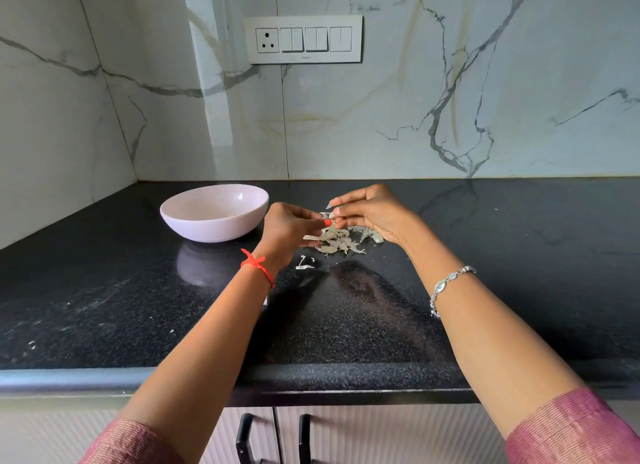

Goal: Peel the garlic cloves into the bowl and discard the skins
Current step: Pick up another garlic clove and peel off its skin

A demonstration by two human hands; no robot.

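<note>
One garlic clove (331, 215) was held above the black counter (519, 256), just over the heap of skins, pinched between two hands. The left hand (291, 226) came in from eight o'clock with its fingers curled and its fingertips closed narrowly on the clove. The right hand (370, 212) came in from four o'clock and nipped the same clove between thumb and forefinger, its other fingers loosely bent. Only a small pale part of the clove showed between the fingertips, so its long axis and the way its tip pointed could not be told. One thin sliver of skin (329, 204) stood up from it toward twelve o'clock.

One heap of skins (341, 242) lay on the counter directly below the hands. One loose curl of skin (304, 265) lay apart at seven o'clock from the heap, with a few crumbs near it.

One pale pink bowl (214, 211) stood upright at nine o'clock from the hands, near the left hand but not touching it.

One red thread (258, 264) circled the left wrist and one silver bracelet (446, 285) the right. One switch panel (304, 39) sat on the marble wall at twelve o'clock. Two black cabinet handles (244, 436) showed at six o'clock under the counter edge.
</note>
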